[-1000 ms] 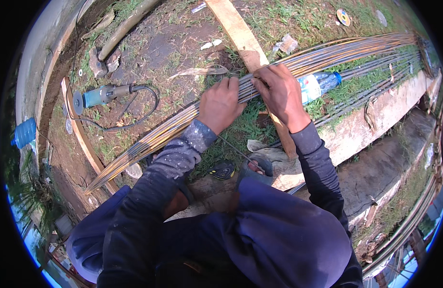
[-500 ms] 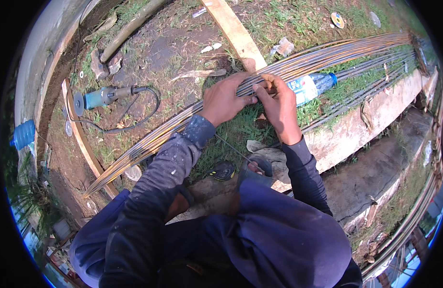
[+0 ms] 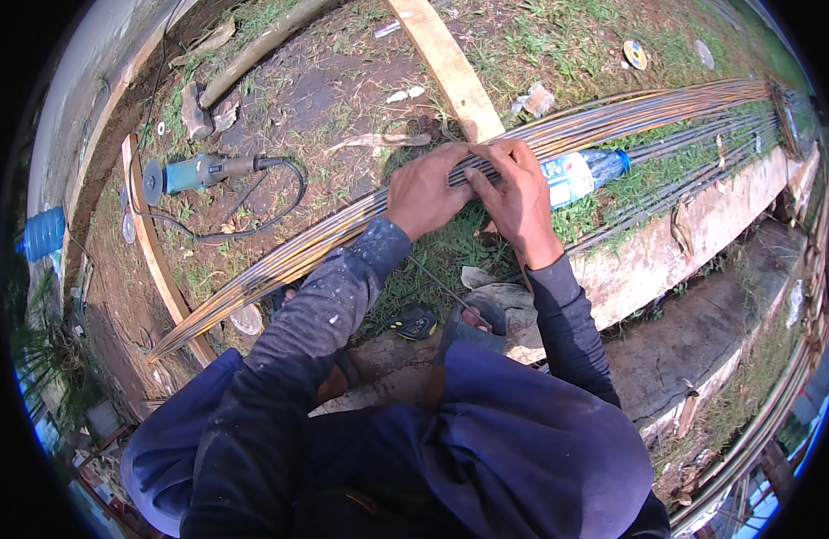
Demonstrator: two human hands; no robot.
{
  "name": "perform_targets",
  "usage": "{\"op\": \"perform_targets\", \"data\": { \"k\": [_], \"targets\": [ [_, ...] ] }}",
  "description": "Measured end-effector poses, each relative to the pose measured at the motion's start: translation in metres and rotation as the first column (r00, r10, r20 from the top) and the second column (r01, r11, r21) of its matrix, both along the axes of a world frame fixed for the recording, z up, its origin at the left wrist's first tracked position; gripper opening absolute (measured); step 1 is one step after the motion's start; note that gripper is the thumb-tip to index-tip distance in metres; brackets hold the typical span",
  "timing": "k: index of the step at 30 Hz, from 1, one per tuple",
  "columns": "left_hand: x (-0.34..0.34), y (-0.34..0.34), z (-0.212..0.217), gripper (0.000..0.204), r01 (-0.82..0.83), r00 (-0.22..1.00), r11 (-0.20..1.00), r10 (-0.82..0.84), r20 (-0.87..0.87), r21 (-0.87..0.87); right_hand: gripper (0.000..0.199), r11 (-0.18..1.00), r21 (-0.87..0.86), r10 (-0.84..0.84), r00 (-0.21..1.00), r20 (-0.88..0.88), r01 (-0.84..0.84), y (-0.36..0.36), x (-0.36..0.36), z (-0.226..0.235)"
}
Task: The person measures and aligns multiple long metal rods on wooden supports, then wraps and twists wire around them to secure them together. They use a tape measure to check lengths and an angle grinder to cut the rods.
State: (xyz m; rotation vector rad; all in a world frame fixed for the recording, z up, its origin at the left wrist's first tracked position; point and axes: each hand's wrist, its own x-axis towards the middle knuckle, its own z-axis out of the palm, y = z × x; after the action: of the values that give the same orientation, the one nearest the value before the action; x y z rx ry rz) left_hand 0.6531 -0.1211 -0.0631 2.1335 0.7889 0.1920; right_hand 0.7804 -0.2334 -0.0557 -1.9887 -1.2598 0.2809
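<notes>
- Bundle of thin steel rods (image 3: 603, 117), rust-orange and grey, lying slantwise over grass (image 3: 558, 31) and bare ground (image 3: 298, 81), from lower left to upper right.
- Likely heavy as a whole, yet springy: stiff close to the hold, apt to sag and whip toward the ends.
- Probably rough with rust rather than slippery, hardly fragile; single rods liable to slide lengthwise if held loosely.
- Best held around the whole thickness near the middle, fingers over the far side, thumb on the near side, bare skin away from the ends.
- Left hand (image 3: 428, 190): fingers wrapped over the far side, thumb on the near side, clamped on the rods.
- Right hand (image 3: 522, 205): just beside the left, fingers bent over the bundle, thumb close to the other thumb; clamped there too, firmness impossible to tell.
- Beneath: wooden plank (image 3: 450, 67) by the hands, narrow wooden strip (image 3: 151, 247) under the left end.
- Just beside the right hand: plastic bottle (image 3: 576, 177) with blue cap; farther right, grey rods (image 3: 702, 134) in the grass.
- Well to the left, on the ground: angle grinder (image 3: 203, 172) with looped cord.
</notes>
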Motion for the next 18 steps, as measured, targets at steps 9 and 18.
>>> {"op": "perform_targets", "data": {
  "k": [9, 18],
  "targets": [
    [0.008, -0.008, 0.003, 0.046, -0.054, 0.998, 0.999, 0.054, 0.04, 0.0, 0.015, 0.98, -0.025, 0.197, 0.972, 0.13, -0.195, 0.016, 0.041, -0.015],
    [0.018, -0.016, -0.02, 0.026, -0.101, 0.977, 0.985, 0.072, 0.198, 0.14, 0.011, 0.987, 0.139, 0.045, 0.96, 0.277, -0.086, 0.013, 0.016, -0.002]
  ]
}}
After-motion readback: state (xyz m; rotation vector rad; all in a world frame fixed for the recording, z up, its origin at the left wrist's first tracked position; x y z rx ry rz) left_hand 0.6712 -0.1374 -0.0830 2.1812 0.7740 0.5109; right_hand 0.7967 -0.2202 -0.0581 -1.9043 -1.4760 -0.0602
